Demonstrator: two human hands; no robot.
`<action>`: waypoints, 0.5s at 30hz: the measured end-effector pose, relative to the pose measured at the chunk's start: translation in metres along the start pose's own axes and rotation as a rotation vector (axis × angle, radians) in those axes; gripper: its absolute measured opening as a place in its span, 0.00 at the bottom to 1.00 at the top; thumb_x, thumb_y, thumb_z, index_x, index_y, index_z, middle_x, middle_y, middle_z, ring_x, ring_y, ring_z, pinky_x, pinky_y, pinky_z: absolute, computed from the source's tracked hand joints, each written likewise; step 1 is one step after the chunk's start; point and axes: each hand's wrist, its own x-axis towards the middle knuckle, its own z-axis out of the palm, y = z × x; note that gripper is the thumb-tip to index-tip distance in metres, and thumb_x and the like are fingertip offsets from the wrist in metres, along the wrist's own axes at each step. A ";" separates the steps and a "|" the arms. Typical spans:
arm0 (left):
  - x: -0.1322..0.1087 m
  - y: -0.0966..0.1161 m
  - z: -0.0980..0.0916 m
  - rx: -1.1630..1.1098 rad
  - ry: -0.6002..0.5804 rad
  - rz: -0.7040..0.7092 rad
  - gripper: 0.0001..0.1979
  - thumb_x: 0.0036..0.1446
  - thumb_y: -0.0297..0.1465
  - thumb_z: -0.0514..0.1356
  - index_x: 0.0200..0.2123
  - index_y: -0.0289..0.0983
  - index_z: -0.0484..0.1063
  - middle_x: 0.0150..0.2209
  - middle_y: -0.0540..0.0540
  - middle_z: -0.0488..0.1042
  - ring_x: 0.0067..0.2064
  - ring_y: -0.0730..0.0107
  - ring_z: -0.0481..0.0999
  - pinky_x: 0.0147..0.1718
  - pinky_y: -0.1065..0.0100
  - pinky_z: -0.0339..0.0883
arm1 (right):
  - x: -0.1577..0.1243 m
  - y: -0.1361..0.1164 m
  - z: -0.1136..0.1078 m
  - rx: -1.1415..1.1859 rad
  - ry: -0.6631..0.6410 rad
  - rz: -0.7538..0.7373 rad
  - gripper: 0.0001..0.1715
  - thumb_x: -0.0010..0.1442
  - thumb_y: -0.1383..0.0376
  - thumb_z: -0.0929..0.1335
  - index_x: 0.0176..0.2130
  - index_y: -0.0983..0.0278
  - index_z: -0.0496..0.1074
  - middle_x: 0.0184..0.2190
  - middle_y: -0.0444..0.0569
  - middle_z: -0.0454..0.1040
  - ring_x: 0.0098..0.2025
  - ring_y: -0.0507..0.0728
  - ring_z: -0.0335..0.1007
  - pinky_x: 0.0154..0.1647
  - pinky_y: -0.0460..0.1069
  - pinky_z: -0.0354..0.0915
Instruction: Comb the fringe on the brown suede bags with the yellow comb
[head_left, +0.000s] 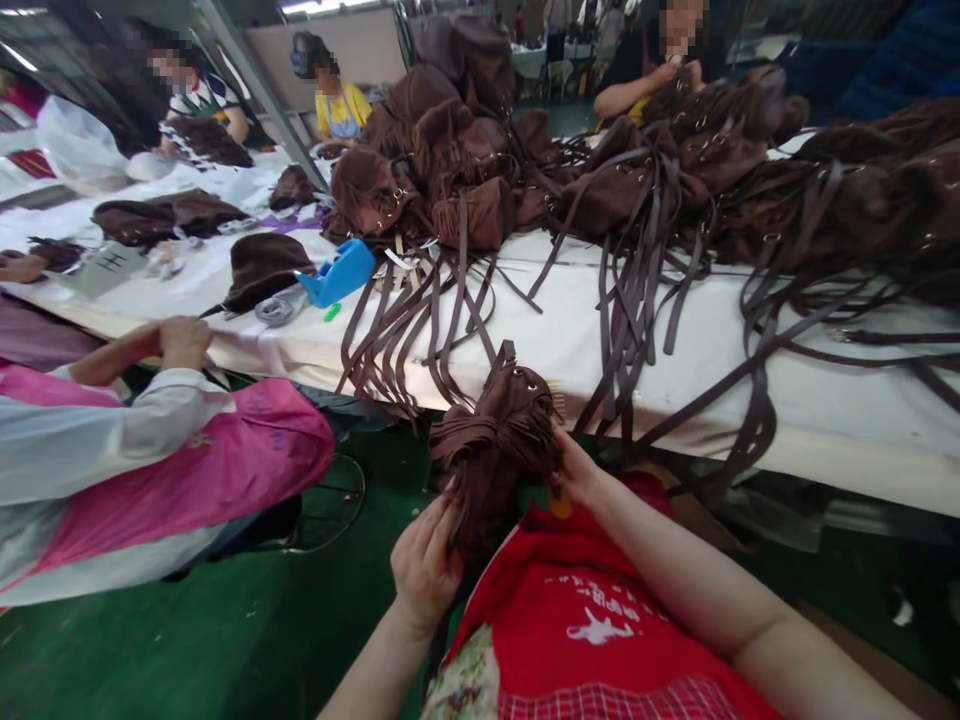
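Note:
Between my two hands is a dark brown fringed bag (491,440), held in front of the table edge above my lap. Gold-coloured eyelets show along its upper part, and a strip of fringe bunches across its middle. My left hand (427,560) is closed on the lower left side of the bag, its fingertips partly hidden by the material. With the fingers of my right hand (576,465), I grip the bag's right side; part of that hand is behind it. Long brown straps (405,345) hang over the table edge just beyond the bag.
A white-covered table (559,330) carries a large heap of brown bags (465,150) with dangling straps. A blue tape dispenser (341,275) stands beside a brown piece (270,265). At left sits a co-worker in a pink apron (247,450); other people work across the table.

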 end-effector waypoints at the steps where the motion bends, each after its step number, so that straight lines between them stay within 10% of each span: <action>1: -0.002 0.003 0.004 -0.020 -0.003 -0.038 0.25 0.56 0.24 0.52 0.58 0.36 0.62 0.50 0.37 0.74 0.52 0.58 0.73 0.49 0.61 0.68 | -0.003 -0.001 0.000 -0.043 -0.009 -0.045 0.24 0.47 0.50 0.72 0.37 0.65 0.72 0.24 0.44 0.74 0.15 0.46 0.59 0.11 0.41 0.47; 5: 0.002 0.016 0.003 -0.066 -0.191 -0.183 0.21 0.56 0.27 0.51 0.53 0.33 0.67 0.49 0.34 0.73 0.51 0.54 0.73 0.47 0.58 0.68 | -0.014 -0.012 0.007 -0.249 -0.026 -0.222 0.24 0.38 0.67 0.75 0.39 0.65 0.72 0.28 0.44 0.76 0.22 0.49 0.66 0.19 0.42 0.59; 10: 0.048 0.035 -0.065 -0.396 -0.819 -0.149 0.10 0.55 0.34 0.55 0.32 0.42 0.76 0.30 0.43 0.77 0.33 0.60 0.77 0.37 0.62 0.70 | -0.020 -0.027 0.012 -0.435 -0.006 -0.298 0.16 0.41 0.69 0.68 0.35 0.67 0.73 0.25 0.42 0.74 0.26 0.50 0.67 0.26 0.44 0.63; 13: 0.084 0.039 -0.090 -0.479 -0.671 -0.173 0.09 0.56 0.36 0.56 0.36 0.44 0.75 0.39 0.43 0.77 0.43 0.59 0.75 0.46 0.61 0.67 | -0.024 -0.018 0.020 -0.586 -0.084 -0.233 0.11 0.40 0.70 0.68 0.30 0.68 0.73 0.24 0.43 0.74 0.26 0.51 0.67 0.26 0.44 0.62; 15: 0.101 0.037 -0.077 -0.378 -0.597 -0.147 0.28 0.46 0.43 0.64 0.51 0.42 0.69 0.56 0.40 0.67 0.57 0.51 0.65 0.56 0.55 0.59 | -0.028 -0.007 0.028 -0.582 -0.089 -0.165 0.10 0.41 0.69 0.68 0.29 0.67 0.72 0.22 0.42 0.73 0.23 0.49 0.65 0.22 0.43 0.60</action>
